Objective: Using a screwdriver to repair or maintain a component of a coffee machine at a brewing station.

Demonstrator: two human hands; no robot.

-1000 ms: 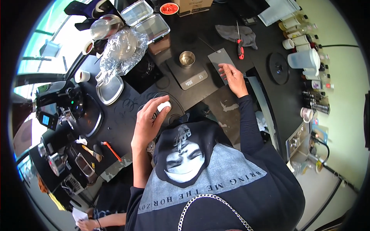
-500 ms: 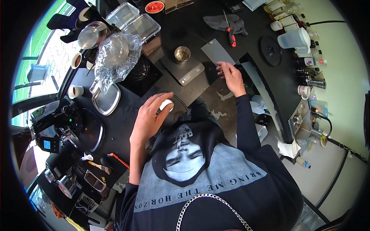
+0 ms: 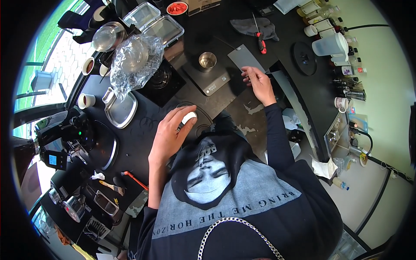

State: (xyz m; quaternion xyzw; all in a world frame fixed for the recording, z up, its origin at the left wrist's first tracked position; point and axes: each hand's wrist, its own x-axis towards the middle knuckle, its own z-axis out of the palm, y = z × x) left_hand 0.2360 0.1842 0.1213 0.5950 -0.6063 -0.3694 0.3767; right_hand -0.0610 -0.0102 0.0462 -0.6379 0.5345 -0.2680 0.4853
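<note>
1. Black worktop (image 3: 143, 138) carries everything; the left hand (image 3: 171, 136) lies curled over a small white rounded object (image 3: 189, 117), fingers closed round it, just at the rim of a dark circular piece on the worktop below.
2. At the far side, the right hand (image 3: 259, 81) rests with its fingers spread and flat on the near end of a thin grey rectangular sheet (image 3: 245, 58); it presses rather than grips, and holds nothing.
3. Between the two hands, a little farther off, a small round metal cup (image 3: 207, 61) stands on a flat black digital scale (image 3: 207, 78), just beside the grey sheet.
4. To the left sit a crumpled clear plastic wrap over a round vessel (image 3: 134, 58) and a shallow steel tray (image 3: 121, 110); a red-handled screwdriver (image 3: 260, 41) lies on a grey cloth (image 3: 253, 27) beyond the sheet.
5. As a judgement: this looks like a preparing step around the scale, with the white object held ready and the sheet being steadied. The next move calls for a firm hold on the white object and a sure grip on the sheet's edge, keeping clear of the cup.
</note>
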